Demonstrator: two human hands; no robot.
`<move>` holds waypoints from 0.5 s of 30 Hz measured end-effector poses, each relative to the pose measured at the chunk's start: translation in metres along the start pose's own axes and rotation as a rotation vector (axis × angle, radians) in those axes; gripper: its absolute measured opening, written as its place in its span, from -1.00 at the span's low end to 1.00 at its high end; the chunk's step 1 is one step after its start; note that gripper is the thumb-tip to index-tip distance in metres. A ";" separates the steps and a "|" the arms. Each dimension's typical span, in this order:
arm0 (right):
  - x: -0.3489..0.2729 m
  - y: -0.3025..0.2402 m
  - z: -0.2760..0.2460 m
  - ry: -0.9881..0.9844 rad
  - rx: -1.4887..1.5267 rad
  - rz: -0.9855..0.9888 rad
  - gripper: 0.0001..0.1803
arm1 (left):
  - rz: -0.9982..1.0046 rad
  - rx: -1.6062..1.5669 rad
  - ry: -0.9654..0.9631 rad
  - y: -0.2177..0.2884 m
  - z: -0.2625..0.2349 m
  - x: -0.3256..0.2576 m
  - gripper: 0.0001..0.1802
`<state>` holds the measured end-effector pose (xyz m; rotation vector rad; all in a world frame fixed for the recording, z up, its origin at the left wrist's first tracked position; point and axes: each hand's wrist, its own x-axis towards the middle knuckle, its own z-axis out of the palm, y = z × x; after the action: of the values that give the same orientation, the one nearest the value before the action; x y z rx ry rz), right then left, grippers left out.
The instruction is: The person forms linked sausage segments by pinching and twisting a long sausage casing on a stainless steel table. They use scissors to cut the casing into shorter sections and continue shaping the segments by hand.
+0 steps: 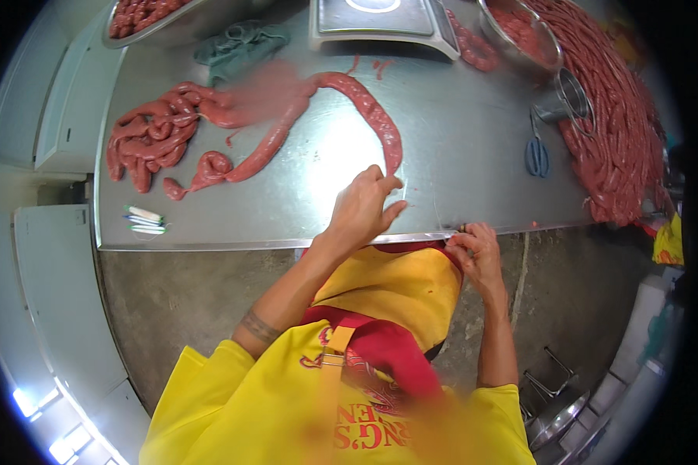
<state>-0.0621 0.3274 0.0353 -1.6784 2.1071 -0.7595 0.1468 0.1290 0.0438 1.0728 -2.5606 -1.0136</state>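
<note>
My left hand (366, 206) is over the table near its front edge, thumb and forefinger apart. Its knuckles are at the lower end of a long raw sausage (376, 120), hiding the tip; I cannot tell if they touch. The sausage curves up and back left toward a coiled pile of filled links (151, 133). My right hand (477, 252) is at the table's front rim, fingertips pinched together. What they hold is too small to make out; a faint thread-like line runs on the metal nearby.
On the steel table (473, 155) stand a scale (380, 23), a meat bowl (523, 35) and a metal cup (562, 97). Blue-handled scissors (537, 155) lie by a large sausage heap (613, 116). Further left are a green cloth (244, 48), a meat tub (186, 23) and pens (146, 220).
</note>
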 end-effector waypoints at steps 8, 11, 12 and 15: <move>-0.043 -0.028 -0.119 0.051 0.892 0.444 -0.77 | 0.220 -0.673 -1.126 0.036 0.006 0.018 -0.35; -0.063 -0.032 -0.151 0.037 0.801 0.442 -0.85 | 0.649 -0.798 -0.544 0.053 0.019 0.017 -0.40; -0.065 -0.036 -0.155 0.028 0.773 0.407 -0.88 | 0.884 -0.864 -0.107 0.065 0.029 0.010 -0.42; -0.065 -0.050 -0.148 -0.083 0.472 0.487 -0.91 | 0.460 -1.196 -0.360 0.117 0.070 -0.012 -0.48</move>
<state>-0.0916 0.4110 0.1793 -0.8915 1.9589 -0.9117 0.0611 0.2330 0.0691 -0.0237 -1.6241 -2.1996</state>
